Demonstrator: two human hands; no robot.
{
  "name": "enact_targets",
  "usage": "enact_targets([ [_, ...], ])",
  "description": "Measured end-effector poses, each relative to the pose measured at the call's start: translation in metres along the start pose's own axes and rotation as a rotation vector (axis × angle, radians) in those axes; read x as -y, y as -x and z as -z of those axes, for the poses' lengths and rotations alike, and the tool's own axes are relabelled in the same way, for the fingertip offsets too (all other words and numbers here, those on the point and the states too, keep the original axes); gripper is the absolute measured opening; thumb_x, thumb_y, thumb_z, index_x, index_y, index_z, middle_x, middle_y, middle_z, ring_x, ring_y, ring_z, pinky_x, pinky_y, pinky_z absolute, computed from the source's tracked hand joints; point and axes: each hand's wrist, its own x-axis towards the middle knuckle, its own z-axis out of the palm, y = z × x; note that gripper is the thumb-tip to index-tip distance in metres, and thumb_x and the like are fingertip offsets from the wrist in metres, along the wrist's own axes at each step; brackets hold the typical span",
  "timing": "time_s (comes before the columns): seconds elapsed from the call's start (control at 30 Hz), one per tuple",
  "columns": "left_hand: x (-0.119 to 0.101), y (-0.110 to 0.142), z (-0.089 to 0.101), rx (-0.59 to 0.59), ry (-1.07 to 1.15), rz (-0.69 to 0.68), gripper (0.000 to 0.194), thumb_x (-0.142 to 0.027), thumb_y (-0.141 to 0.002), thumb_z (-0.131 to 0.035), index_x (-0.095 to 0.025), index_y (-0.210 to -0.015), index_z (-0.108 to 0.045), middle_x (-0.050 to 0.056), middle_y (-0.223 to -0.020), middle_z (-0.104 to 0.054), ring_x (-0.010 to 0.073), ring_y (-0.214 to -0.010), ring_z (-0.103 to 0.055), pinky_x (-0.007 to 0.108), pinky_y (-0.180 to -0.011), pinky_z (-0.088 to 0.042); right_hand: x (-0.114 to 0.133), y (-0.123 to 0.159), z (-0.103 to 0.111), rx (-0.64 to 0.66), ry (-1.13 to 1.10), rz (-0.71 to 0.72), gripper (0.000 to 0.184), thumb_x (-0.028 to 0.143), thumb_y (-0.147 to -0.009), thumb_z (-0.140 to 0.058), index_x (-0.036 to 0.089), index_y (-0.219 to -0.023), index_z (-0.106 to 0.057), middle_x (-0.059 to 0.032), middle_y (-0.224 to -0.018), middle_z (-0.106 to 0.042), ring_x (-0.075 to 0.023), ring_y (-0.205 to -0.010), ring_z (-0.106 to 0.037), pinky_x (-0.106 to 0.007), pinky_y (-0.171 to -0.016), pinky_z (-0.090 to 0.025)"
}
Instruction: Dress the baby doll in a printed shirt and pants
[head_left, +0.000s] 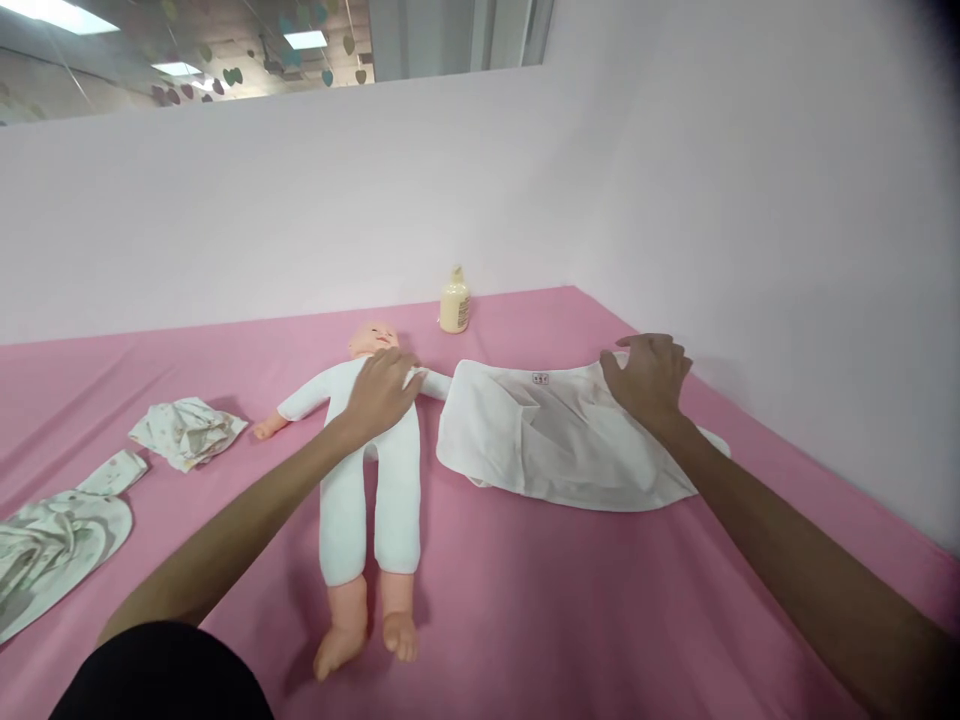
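A baby doll (397, 470) with a white cloth body and bare plastic feet lies on its back, head away from me. My left hand (381, 395) is over its chest and shoulder, fingers and thumb closed around a bit of the white body; the fingertips are partly hidden. To the right, a white cloth garment (555, 440) with a small printed label at its top edge lies spread out, with folds across it. My right hand (649, 378) is closed at the garment's upper right edge, its thumb towards the label. The doll's arm reaches to the garment's left edge.
A cream pump bottle (454, 304) stands behind the doll near the white wall (300, 210). Left of the doll lie a crumpled patterned cloth (187, 432) and another patterned baby garment (67, 535). A pink sheet (510, 610) covers the surface, bordered by walls behind and right.
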Motion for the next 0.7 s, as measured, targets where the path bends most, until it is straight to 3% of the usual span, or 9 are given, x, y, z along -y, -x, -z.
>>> enact_targets([
  [0.03,0.009,0.015,0.011,-0.007,0.028,0.025,0.036,-0.036,-0.101,-0.034,-0.018,-0.111,-0.063,0.006,-0.113,-0.064,0.0222,-0.111,-0.056,0.037,-0.1,-0.042,0.014,0.006,0.002,-0.052,0.01,0.033,0.025,0.037,-0.089,-0.048,0.019,-0.102,-0.061,-0.0208,-0.123,-0.056,-0.0362,-0.121,-0.045,-0.053,-0.103,-0.03],
  [0.1,0.026,0.041,0.028,-0.074,0.081,0.173,0.03,-0.038,-0.097,-0.04,-0.019,-0.101,-0.065,0.006,-0.106,-0.066,0.0222,-0.104,-0.058,0.038,-0.097,-0.044,0.049,0.023,0.006,0.033,-0.075,0.124,0.02,0.035,-0.09,-0.048,0.021,-0.093,-0.061,-0.0157,-0.114,-0.062,-0.0322,-0.115,-0.052,-0.049,-0.103,-0.035],
  [0.2,0.048,0.067,0.042,-0.065,0.207,0.406,0.03,-0.042,-0.094,-0.045,-0.02,-0.099,-0.064,0.007,-0.109,-0.065,0.0207,-0.094,-0.06,0.037,-0.09,-0.048,0.103,0.053,0.008,0.268,-0.346,0.093,0.018,0.036,-0.087,-0.052,0.021,-0.087,-0.062,-0.0099,-0.101,-0.067,-0.025,-0.094,-0.062,-0.039,-0.088,-0.047],
  [0.3,0.063,0.082,0.043,-0.044,0.301,0.572,0.034,-0.047,-0.092,-0.047,-0.02,-0.102,-0.063,0.009,-0.118,-0.062,0.0214,-0.098,-0.061,0.036,-0.089,-0.049,0.138,0.081,0.005,0.463,-0.504,0.075,0.022,0.041,-0.088,-0.054,0.022,-0.092,-0.064,-0.0069,-0.101,-0.07,-0.0232,-0.095,-0.064,-0.037,-0.087,-0.048],
  [0.43,0.081,0.095,0.032,-0.017,0.493,0.676,0.042,-0.055,-0.088,-0.054,-0.019,-0.109,-0.061,0.01,-0.12,-0.063,0.0235,-0.106,-0.06,0.036,-0.09,-0.049,0.149,0.099,-0.002,0.518,-0.478,0.052,0.024,0.042,-0.087,-0.054,0.021,-0.092,-0.065,-0.0069,-0.102,-0.071,-0.0239,-0.097,-0.063,-0.038,-0.087,-0.047],
  [0.6,0.1,0.098,0.013,0.082,0.903,0.829,0.054,-0.059,-0.08,-0.065,-0.016,-0.113,-0.062,0.013,-0.131,-0.062,0.0244,-0.105,-0.063,0.037,-0.09,-0.051,0.161,0.115,-0.001,0.643,-0.546,-0.048,0.027,0.044,-0.089,-0.051,0.022,-0.09,-0.066,-0.005,-0.093,-0.072,-0.0221,-0.083,-0.065,-0.034,-0.074,-0.048],
  [0.7,0.104,0.098,0.009,0.168,1.119,0.829,0.057,-0.06,-0.08,-0.066,-0.014,-0.113,-0.066,0.014,-0.12,-0.068,0.0251,-0.103,-0.065,0.039,-0.096,-0.049,0.172,0.119,-0.003,0.664,-0.541,-0.029,0.027,0.045,-0.089,-0.052,0.023,-0.091,-0.066,-0.0046,-0.095,-0.072,-0.0224,-0.085,-0.065,-0.034,-0.075,-0.048],
])
